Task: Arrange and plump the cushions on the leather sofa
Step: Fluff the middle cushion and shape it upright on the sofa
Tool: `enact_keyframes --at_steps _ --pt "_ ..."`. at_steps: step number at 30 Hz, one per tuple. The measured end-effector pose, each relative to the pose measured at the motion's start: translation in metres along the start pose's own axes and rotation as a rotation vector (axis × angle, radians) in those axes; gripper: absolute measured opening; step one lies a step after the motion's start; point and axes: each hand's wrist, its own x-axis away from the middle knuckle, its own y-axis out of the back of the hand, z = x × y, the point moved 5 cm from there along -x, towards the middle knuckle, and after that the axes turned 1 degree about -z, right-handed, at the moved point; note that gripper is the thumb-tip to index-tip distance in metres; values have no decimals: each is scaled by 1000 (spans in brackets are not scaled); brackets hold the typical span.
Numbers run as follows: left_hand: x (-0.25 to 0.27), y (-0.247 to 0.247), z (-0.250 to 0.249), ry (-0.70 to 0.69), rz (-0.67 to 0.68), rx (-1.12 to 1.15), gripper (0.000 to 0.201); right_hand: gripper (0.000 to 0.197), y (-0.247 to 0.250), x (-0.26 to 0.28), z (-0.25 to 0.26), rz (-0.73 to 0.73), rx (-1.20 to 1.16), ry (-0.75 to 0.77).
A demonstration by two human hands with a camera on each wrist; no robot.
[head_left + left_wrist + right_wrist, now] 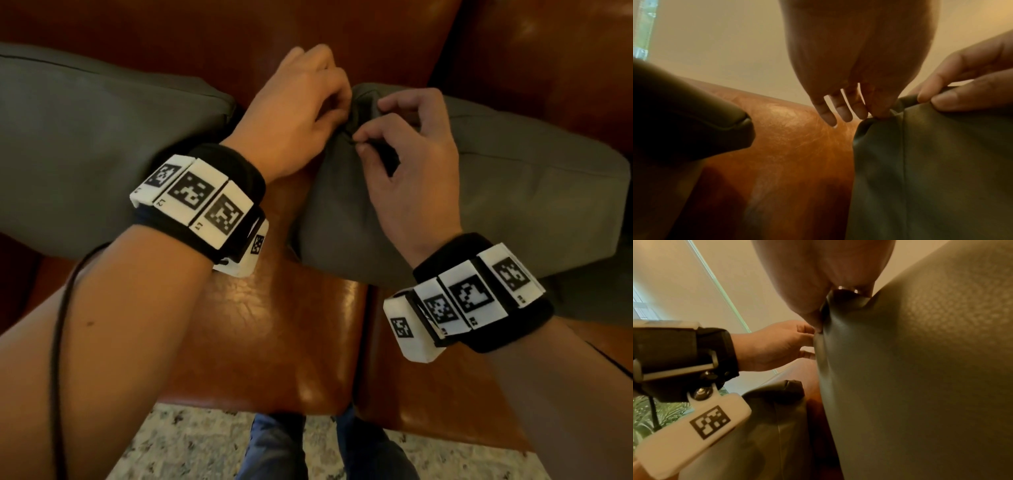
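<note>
Two grey-green cushions lie on the brown leather sofa (pixel 274 325). The right cushion (pixel 496 192) leans on the seat with its top left corner puckered. My left hand (pixel 301 113) pinches that corner from the left, and my right hand (pixel 404 147) pinches the fabric just beside it between thumb and forefinger. In the left wrist view the left hand (pixel 877 112) nips the corner of the right cushion (pixel 941 170), with the right hand (pixel 953 92) gripping the edge. The right wrist view shows the right hand (pixel 824 311) on the cushion (pixel 920 369) seam. The left cushion (pixel 96 144) lies untouched.
The sofa backrest (pixel 239 31) rises behind both cushions, and a seam between seat pads (pixel 366 342) runs toward me. Speckled carpet (pixel 191 442) and my legs (pixel 325 448) are below the seat's front edge. A black cable (pixel 60 325) hangs along my left forearm.
</note>
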Motion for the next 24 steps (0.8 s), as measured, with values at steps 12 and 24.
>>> enact_keyframes --at_steps 12,24 --pt "6 22 15 187 -19 308 3 11 2 -5 -5 2 -13 -113" --pt "8 -2 -6 -50 -103 -106 22 13 -1 -7 -4 11 -16 -113"
